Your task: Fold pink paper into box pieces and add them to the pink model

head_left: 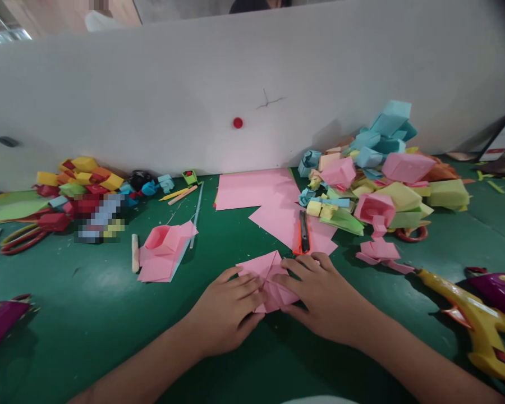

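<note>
Two hands (225, 311), fingers (246, 292) on folded pink paper (271, 295), cutter (304, 233) beyond

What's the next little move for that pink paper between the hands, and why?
Probably pressing the creases flat with the fingertips. The pink folded paper has folds running in toward its middle, and the left hand and right hand already rest on opposite sides of it, so firming the folds seems a sensible small step.
</note>
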`<state>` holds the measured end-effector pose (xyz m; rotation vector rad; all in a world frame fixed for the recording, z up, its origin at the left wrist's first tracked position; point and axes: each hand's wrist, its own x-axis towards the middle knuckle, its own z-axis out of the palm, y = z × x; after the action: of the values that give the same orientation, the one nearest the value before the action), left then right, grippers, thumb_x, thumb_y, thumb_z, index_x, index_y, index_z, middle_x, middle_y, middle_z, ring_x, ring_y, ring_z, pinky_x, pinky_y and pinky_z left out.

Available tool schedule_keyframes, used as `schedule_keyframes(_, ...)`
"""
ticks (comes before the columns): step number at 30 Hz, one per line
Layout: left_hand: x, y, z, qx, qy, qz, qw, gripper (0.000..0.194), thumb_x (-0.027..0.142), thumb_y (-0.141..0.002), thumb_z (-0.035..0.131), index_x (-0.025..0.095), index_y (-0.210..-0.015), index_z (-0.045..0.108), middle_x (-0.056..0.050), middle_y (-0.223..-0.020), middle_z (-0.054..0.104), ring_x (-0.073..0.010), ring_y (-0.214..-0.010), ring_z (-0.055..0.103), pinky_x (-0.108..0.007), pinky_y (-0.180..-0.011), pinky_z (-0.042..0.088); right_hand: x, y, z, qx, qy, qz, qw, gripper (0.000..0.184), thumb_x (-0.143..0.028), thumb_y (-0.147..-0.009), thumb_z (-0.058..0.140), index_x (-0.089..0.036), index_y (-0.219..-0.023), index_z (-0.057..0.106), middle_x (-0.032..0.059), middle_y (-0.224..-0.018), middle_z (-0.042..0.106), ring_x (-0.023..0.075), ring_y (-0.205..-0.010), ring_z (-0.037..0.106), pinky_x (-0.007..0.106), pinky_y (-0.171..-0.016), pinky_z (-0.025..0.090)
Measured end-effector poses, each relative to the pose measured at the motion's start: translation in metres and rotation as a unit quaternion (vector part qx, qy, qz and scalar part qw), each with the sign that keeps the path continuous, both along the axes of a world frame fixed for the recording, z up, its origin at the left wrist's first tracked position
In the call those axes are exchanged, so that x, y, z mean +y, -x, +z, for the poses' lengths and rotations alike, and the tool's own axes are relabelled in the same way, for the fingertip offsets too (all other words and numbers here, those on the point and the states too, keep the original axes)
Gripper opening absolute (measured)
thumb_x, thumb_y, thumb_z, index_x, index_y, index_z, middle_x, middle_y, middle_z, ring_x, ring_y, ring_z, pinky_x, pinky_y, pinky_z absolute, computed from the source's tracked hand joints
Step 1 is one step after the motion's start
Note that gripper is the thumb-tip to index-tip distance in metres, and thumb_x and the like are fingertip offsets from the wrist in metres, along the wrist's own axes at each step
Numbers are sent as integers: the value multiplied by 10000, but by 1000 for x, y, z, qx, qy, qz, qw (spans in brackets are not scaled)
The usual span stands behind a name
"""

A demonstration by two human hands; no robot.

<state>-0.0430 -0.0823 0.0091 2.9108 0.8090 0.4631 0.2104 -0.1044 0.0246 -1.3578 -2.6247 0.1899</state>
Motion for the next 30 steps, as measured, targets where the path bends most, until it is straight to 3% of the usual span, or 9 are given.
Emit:
schedule_keyframes(7, 6, 2, 7, -11, 59, 4, 998, 295, 276, -1018, 475, 256, -1209, 699, -30, -1314, 697, -203, -1229, 643, -454, -1132, 425, 2, -2, -1, 13, -10, 35, 999, 452, -451, -899, 680, -235, -1290, 614, 107, -1415, 587, 334, -1227, 514, 559, -1054, 315)
schedule_keyframes(11, 9, 3, 5, -44, 96, 21, 994, 304, 239, -1018, 466, 261, -1206, 705, -21, -1305, 702, -171, -1232, 641, -438, -1161, 412, 6, -1, -2, 3, -36, 59, 998, 235, -310, -985, 571, -209, -1173, 668, 96, -1263, 666, 277, -1113, 574, 482, -979, 387)
schedule_keyframes(14, 12, 3, 3, -62, 106, 28, 992, 312, 228, -1026, 447, 244, -1201, 704, -25, -1283, 714, -166, -1224, 647, -434, -1158, 426, 8, -1, -4, -2, -53, 67, 996, 254, -215, -1035, 448, -203, -1097, 694, 89, -1131, 704, 240, -1023, 605, 429, -908, 417)
schedule_keyframes(18, 13, 2, 3, -67, 68, 23, 995, 304, 212, -1017, 458, 229, -1203, 699, -35, -1281, 714, -178, -1240, 636, -448, -1163, 428, 9, -2, -5, 3, -44, 68, 997, 236, -213, -1020, 476, -192, -1089, 701, 91, -1105, 708, 239, -1004, 610, 418, -893, 425)
schedule_keyframes(23, 11, 2, 4, -59, -25, 19, 998, 292, 193, -986, 495, 188, -1193, 701, -80, -1392, 641, -238, -1350, 547, -488, -1173, 411, 7, -3, -2, 16, -18, 69, 997, 308, -190, -971, 520, -177, -1250, 650, 100, -1187, 696, 247, -1048, 599, 435, -925, 424)
schedule_keyframes(30, 11, 1, 5, -31, -34, 36, 998, 249, 200, -948, 551, 234, -1112, 736, -38, -1363, 664, -243, -1285, 589, -499, -1133, 423, 5, -2, 1, 18, 1, 52, 998, 334, -212, -919, 563, -165, -1239, 647, 106, -1169, 684, 262, -1049, 592, 447, -932, 424)
